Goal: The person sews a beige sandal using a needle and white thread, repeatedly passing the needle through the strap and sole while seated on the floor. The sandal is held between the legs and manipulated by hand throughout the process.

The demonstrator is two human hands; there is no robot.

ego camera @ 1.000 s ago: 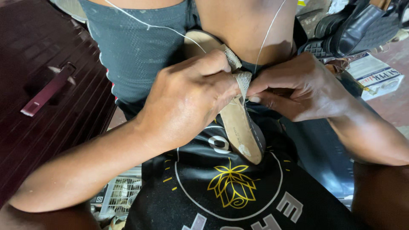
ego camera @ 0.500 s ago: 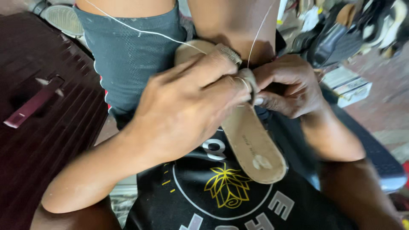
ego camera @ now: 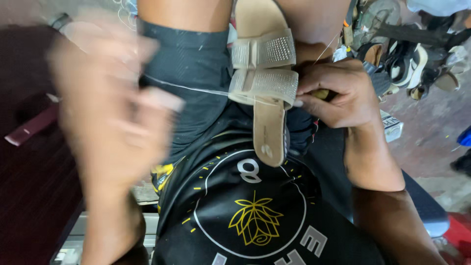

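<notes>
Head view: sandal (ego camera: 267,83) light, sole stiff, straps soft; we steady it by strap edge. Right hand (ego camera: 338,93) pinches strap. Left hand (ego camera: 113,113) blurred, grip unclear, beside taut thread (ego camera: 196,89).

A single head-worn camera looks steeply down the wearer's own torso, at close range, onto a sandal (ego camera: 265,83) held between the knees. The sandal sits at upper centre of the frame, its heel pointing back towards the lens. The left hand (ego camera: 115,122), blurred and nearest the camera, fills the space left of the sandal; the right hand (ego camera: 338,91) lies just right of it. A heap of shoes (ego camera: 417,44) edges in beyond the sandal at upper right. There is no second view.
</notes>
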